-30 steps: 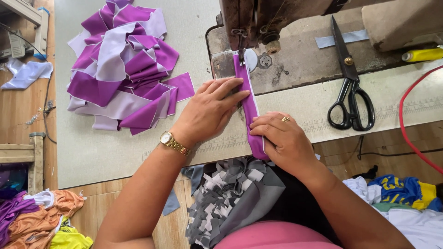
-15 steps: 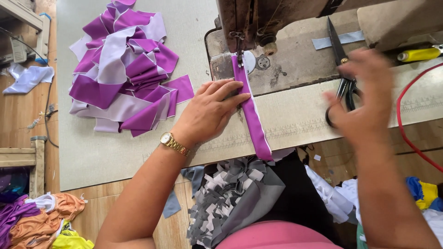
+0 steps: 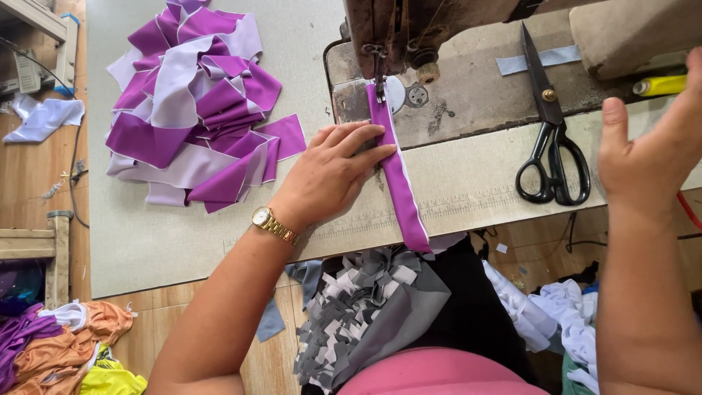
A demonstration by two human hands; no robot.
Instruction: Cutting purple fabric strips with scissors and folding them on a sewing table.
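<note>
The left hand [image 3: 333, 172] lies flat, fingers spread and together at the tips, pressing on the long purple fabric strip with a pale edge [image 3: 397, 175]; it clamps nothing, only holds the strip down against the bench [image 3: 219, 241]. The strip runs from under the needle of the worn brown metal sewing machine [image 3: 409, 29], just beyond the left fingertips, back across the bench edge toward the person's lap. The right hand [image 3: 651, 153] is raised off the surface with fingers open and apart, holding nothing, well to the right of the strip.

Between the 2 hands lies 1 pair of black-handled steel scissors [image 3: 548, 132], blades pointing away. Beyond the right hand a yellow cylindrical marker [image 3: 660, 85] rests on the machine bed. Far left of the left hand sits a heap of purple and lilac fabric strips [image 3: 194, 110] on the pale grey bench top, which shows a printed ruler scale along its near edge.

Below the hands, a bundle of grey and white cloth pieces [image 3: 365, 314] rests in the lap. The floor is wooden boards [image 3: 29, 168], with orange, yellow and purple cloth scraps [image 3: 73, 347] lower left and white cloth [image 3: 556, 314] lower right.
</note>
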